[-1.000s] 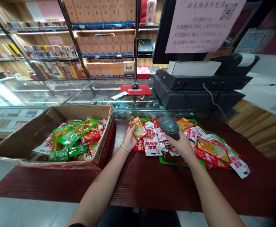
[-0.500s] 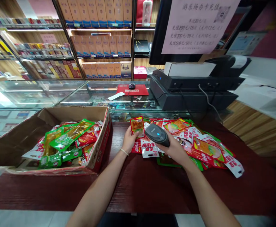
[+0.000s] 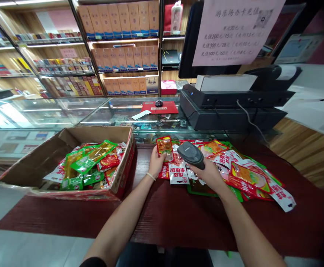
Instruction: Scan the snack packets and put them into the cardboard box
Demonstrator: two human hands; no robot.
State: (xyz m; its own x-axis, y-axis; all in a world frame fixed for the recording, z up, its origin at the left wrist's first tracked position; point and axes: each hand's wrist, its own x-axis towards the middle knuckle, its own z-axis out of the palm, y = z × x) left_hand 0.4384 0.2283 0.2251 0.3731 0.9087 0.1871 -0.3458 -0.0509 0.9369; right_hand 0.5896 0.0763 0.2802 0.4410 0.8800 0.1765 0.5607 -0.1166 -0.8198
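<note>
Left grip (image 3: 156, 163) pinches a red-edged packet (image 3: 164, 142), handheld scanner (image 3: 190, 154) close by

The packet stands just beyond the left grip, held with the thumb over its lower part. One second ago it was tilted; now it is more upright, a brown patch showing at its top. The right grip (image 3: 212, 176) is wrapped around the scanner's handle, the head ahead and to the left, near the packet. That gap is narrower than a second ago, yet slightly wider than half a second ago, and the scanner's blue light no longer shows. A white packet (image 3: 178, 172) lies just right of the left grip. More packets (image 3: 247, 176) spread beneath and right of the right grip on the counter (image 3: 178, 218), lying as before. Left of the left grip, the cardboard box (image 3: 31, 167) and its packets look unchanged
</note>
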